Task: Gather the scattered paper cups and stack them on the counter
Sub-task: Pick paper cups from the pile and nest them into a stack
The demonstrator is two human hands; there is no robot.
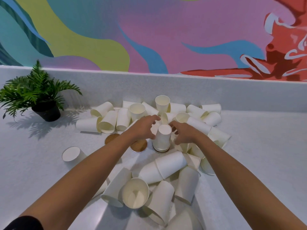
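Both hands over the middle of the counter (pixel 265 138), either side of an upside-down cup stack (pixel 162 137). The stack stands upright on a round cork coaster (pixel 160 151).

Left hand (pixel 144 127): fingers spread and curled, thumb at the stack's left side; can't tell if it actually touches. Not closed on anything.

Right hand (pixel 182 132): fingers loosely curled, just beside the stack's right side; contact unclear as well. Nothing gripped.

Loose paper cups (pixel 171 161) lie all round the stack, mostly on their sides: one cluster behind the hands near the back ledge, another in front between the forearms. A few stand mouth-up; one inverted cup (pixel 71 154) sits alone at left.

Two more coasters (pixel 138 146) left of the stack, partly under the left wrist.

Potted fern (pixel 41 97) at far left, well apart from the cups.
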